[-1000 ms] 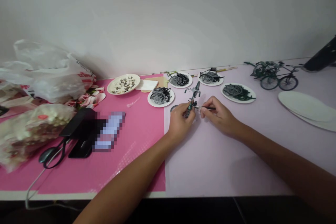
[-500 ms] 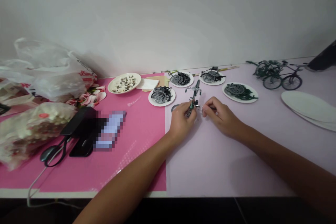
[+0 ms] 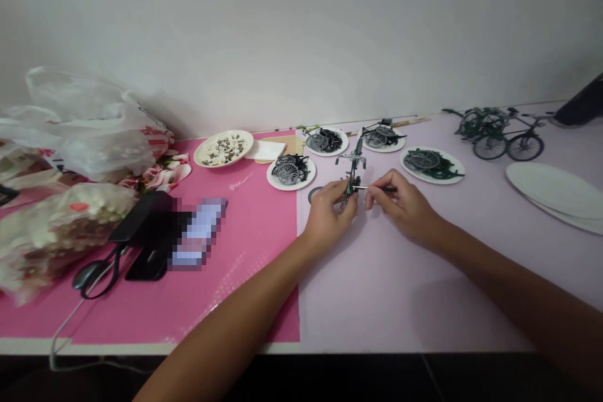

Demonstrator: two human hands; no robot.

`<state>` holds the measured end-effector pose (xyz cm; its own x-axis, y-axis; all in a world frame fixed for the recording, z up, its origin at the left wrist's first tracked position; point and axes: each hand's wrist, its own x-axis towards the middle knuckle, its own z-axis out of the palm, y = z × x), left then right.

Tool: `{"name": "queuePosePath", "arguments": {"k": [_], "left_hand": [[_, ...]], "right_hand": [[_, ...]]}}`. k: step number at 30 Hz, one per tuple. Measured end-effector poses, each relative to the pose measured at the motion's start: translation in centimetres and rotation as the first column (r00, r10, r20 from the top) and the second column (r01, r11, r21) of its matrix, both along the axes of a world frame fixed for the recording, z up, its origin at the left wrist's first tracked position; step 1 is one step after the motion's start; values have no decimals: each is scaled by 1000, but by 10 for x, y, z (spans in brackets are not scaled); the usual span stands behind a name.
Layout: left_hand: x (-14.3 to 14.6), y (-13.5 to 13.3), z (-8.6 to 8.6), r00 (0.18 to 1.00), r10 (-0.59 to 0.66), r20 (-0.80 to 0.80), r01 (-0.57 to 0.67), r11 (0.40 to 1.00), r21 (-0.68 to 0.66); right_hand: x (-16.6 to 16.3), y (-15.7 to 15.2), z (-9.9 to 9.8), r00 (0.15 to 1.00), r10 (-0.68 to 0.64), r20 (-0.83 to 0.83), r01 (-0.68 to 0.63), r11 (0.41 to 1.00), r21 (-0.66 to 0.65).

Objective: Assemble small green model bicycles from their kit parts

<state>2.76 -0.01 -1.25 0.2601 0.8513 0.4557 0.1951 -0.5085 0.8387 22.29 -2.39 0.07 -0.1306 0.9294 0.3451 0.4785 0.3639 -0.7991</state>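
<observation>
My left hand (image 3: 328, 213) is closed around the lower end of a model bicycle (image 3: 357, 160), whose handlebar and front wheel point toward the wall. In my right hand (image 3: 406, 206) is a slim screwdriver (image 3: 360, 188) with a bright shaft and a dark handle, pinched in the fingers. Its tip meets the bicycle's frame beside my left fingertips; the exact contact spot is too small to make out. A loose small wheel (image 3: 313, 193) lies partly behind my left hand. Just beyond, a white plate (image 3: 291, 187) bears grey wheels and dark parts.
More plates of parts (image 3: 325, 153) line the wall, one with green pieces (image 3: 443, 166). Finished-looking model bicycles (image 3: 507, 141) stand at right, near stacked white plates (image 3: 556, 191). On the left are a bowl of small parts (image 3: 223, 149), plastic bags (image 3: 94, 132) and a phone (image 3: 200, 232).
Both hands and the bicycle have shifted slightly to the right, and the bicycle sits a little farther toward the wall. The screwdriver is still against the frame.
</observation>
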Motion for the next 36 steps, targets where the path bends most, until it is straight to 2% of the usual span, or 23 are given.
{"name": "queuePosePath", "arguments": {"k": [5,11,13,16,20,24,29,32,36], "left_hand": [[0,-2,-1,999,-39,7,39,999,27],[0,-7,5,997,-68,30,68,998,17],[0,-5,5,999,-38,36,39,999,-10],[0,1,5,995,-1,97,14,990,-137],[-4,10,10,955,66,289,45,931,-363],[-11,17,18,898,96,428,143,858,-493],[-13,25,16,790,162,591,257,788,-559],[-11,28,14,729,203,654,315,749,-583],[-14,27,19,677,227,700,398,688,-607]], "right_hand": [[1,-2,3,1000,-20,25,20,1000,5],[-3,-1,0,998,-46,-33,49,991,122],[-4,-1,-1,999,-43,-19,46,988,147],[-3,0,0,995,-104,9,98,962,257],[4,7,4,966,-251,56,204,880,428],[20,26,2,903,-358,237,215,856,470],[42,47,-18,839,-404,365,237,874,424],[49,53,-27,832,-323,451,165,920,355],[56,57,-33,826,-283,487,138,940,312]]}}
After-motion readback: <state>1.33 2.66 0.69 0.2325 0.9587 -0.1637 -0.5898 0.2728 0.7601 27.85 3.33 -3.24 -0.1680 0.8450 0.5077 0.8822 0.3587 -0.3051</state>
